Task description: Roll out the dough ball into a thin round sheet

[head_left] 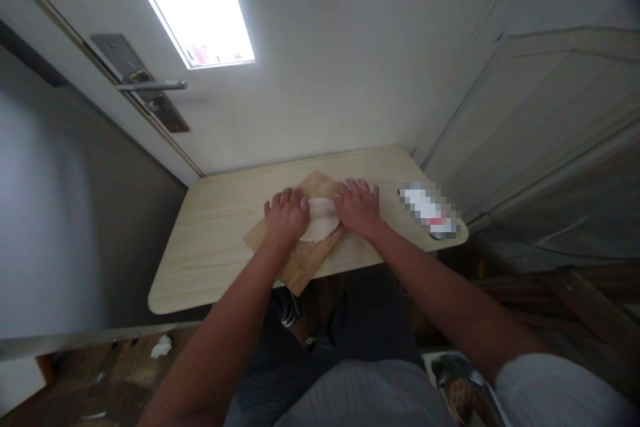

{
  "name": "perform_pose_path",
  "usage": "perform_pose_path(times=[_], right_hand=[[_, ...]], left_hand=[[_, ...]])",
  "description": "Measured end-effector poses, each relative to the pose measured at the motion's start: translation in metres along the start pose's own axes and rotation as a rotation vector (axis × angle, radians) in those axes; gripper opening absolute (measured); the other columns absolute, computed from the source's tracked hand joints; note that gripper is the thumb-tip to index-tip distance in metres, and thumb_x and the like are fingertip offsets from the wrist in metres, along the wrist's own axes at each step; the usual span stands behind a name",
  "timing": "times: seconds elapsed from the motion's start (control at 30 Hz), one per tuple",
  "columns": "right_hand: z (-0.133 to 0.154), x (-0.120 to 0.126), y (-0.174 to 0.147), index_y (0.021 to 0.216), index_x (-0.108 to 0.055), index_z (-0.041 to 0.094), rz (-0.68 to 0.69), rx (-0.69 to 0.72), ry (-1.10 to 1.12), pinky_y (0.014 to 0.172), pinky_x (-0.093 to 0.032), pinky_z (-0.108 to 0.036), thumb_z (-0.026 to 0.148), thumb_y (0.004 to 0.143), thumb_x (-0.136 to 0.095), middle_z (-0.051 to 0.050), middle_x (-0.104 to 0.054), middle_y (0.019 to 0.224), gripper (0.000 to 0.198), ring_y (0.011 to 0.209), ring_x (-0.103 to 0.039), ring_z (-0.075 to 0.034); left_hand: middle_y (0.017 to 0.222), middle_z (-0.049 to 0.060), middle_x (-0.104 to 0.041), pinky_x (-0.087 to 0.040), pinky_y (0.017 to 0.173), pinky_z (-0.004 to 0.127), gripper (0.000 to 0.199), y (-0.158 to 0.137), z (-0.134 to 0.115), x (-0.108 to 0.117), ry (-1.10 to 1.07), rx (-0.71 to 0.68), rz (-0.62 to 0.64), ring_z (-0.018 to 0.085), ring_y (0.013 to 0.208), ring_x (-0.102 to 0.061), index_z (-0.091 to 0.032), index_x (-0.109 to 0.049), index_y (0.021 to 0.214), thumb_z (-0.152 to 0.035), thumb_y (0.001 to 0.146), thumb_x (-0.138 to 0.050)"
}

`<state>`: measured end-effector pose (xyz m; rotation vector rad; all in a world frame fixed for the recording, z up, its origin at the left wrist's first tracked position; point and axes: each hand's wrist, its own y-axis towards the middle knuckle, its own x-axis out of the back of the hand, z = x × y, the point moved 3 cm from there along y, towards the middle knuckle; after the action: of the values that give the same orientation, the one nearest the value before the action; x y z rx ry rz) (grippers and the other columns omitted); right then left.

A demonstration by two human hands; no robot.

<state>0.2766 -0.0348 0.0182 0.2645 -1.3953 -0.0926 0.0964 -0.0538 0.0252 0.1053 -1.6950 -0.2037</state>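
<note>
On a tan wooden board lies a flat, pale round of dough. Across its far part runs a pale rolling pin, mostly covered by my hands and hard to tell from the dough. My left hand is closed over the pin's left end, fingers curled forward. At the other end, my right hand is closed over it in the same way. The board sits turned cornerwise, one corner jutting past the table's near edge.
A light wood-grain table stands against a white door with a metal handle. At the table's right end lies a pixelated flat object, perhaps a phone. A crumpled white scrap is on the floor at lower left.
</note>
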Motion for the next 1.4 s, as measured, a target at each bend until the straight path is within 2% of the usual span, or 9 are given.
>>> perform_pose_path(times=[0.2,0.4,0.73,1.4], right_hand=[[0.0,-0.011,0.03,0.137,-0.056,0.027,0.012,-0.008,-0.023,0.108,-0.024,-0.057,0.04,0.098,-0.037,-0.009,-0.052,0.146,0.045,0.131,-0.041,-0.033],[0.0,-0.015,0.047,0.14,-0.054,0.027,0.029,0.007,-0.016,0.108,-0.025,-0.057,0.041,0.097,-0.038,-0.009,-0.05,0.148,0.048,0.132,-0.041,-0.034],[0.0,-0.019,0.061,0.14,-0.054,0.026,0.061,-0.004,0.006,0.104,-0.032,-0.054,0.04,0.096,-0.04,-0.01,-0.054,0.145,0.049,0.127,-0.046,-0.033],[-0.001,-0.021,0.069,0.139,-0.056,0.026,0.092,-0.04,0.035,0.101,-0.036,-0.051,0.044,0.096,-0.041,-0.011,-0.057,0.141,0.049,0.123,-0.05,-0.032]], left_hand=[[0.146,0.01,-0.052,-0.038,0.104,0.057,0.048,0.031,0.007,-0.006,-0.019,0.006,0.042,0.033,0.128,-0.049,-0.028,-0.051,0.138,-0.043,0.101,-0.024],[0.145,0.009,-0.053,-0.039,0.103,0.056,0.049,0.046,0.015,-0.014,-0.042,0.018,0.063,0.032,0.127,-0.05,-0.029,-0.048,0.142,-0.044,0.1,-0.027],[0.149,0.01,-0.05,-0.039,0.104,0.058,0.052,0.059,0.016,-0.012,-0.071,0.042,0.142,0.034,0.13,-0.048,-0.028,-0.047,0.145,-0.042,0.099,-0.026],[0.144,0.011,-0.054,-0.043,0.102,0.056,0.05,0.073,0.02,-0.016,-0.053,0.022,0.125,0.034,0.127,-0.051,-0.026,-0.052,0.14,-0.041,0.098,-0.03]])
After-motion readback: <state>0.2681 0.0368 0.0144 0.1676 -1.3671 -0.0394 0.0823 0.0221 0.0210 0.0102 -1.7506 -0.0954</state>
